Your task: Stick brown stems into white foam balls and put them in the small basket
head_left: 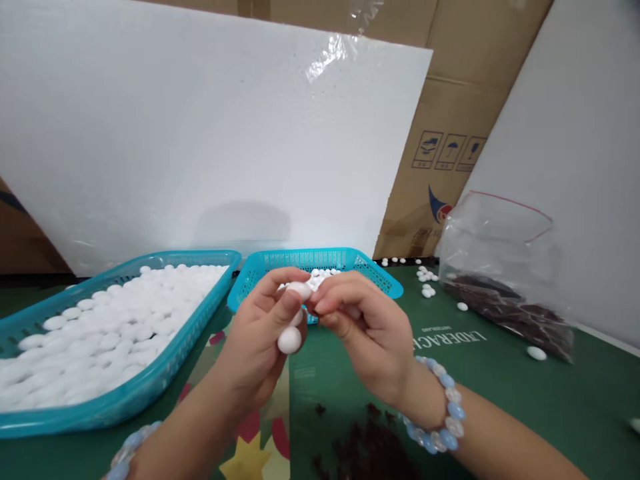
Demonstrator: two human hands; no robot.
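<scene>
My left hand [257, 340] holds a few white oval beads [290, 339], one pinched at the fingertips and another lower in the palm. My right hand [367, 327] meets it at the fingertips, touching the top bead [300, 289]. Both hands hover over the green table, in front of a small turquoise basket [380, 273] holding some white beads. Each wrist wears a blue and white bead bracelet [443, 410].
A large turquoise tray [125, 400] full of white beads lies at the left. A clear plastic bag [500, 267] with dark brown pieces stands at the right. Loose white beads [427, 288] and dark bits [370, 447] lie on the table. White foam boards and cardboard stand behind.
</scene>
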